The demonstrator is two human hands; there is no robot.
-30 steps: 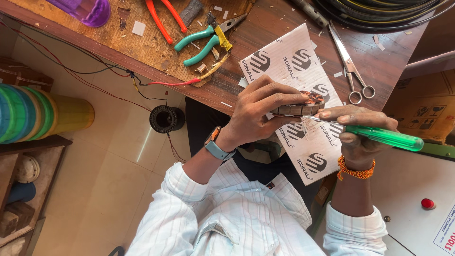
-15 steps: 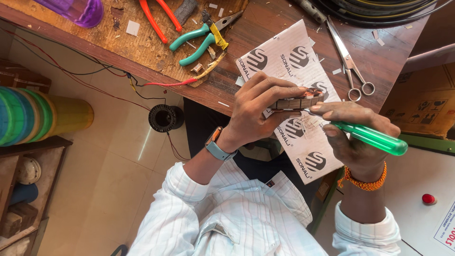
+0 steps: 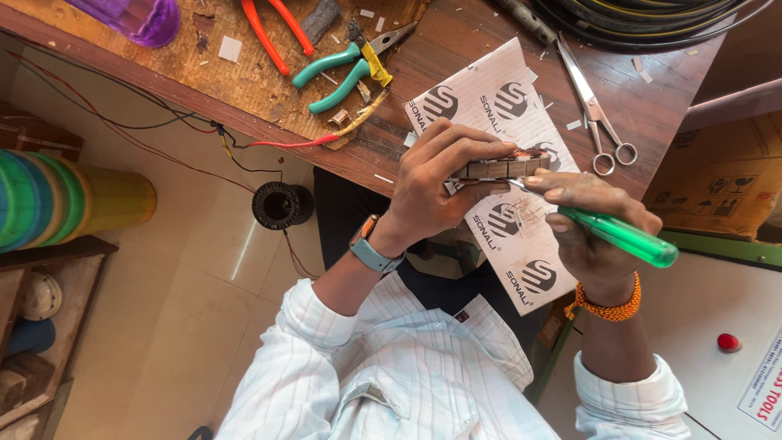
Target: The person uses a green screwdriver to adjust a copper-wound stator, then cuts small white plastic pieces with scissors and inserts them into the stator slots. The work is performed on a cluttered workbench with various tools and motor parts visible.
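My left hand point(image 3: 432, 187), with a grey-strapped watch on its wrist, is closed around a small brown rectangular block point(image 3: 497, 169) held just above a white printed sheet point(image 3: 489, 98). My right hand point(image 3: 595, 220), wearing an orange thread bracelet, grips a screwdriver with a clear green handle point(image 3: 627, 236). Its metal tip touches the underside of the block next to my left fingers. Both hands hover over the near edge of the wooden workbench point(image 3: 456, 49).
Scissors point(image 3: 595, 114), teal-handled pliers point(image 3: 342, 73), orange-handled pliers point(image 3: 273, 28) and a purple container point(image 3: 138, 16) lie on the bench. Black cable coils point(image 3: 635, 20) sit at the back. A black wire spool point(image 3: 278, 204) and coloured rolls point(image 3: 49, 200) are on the floor, left. A cardboard box point(image 3: 717, 179) stands right.
The screwdriver handle has shifted slightly left and tilted lower while its tip stays at the block. My left hand keeps the same hold.
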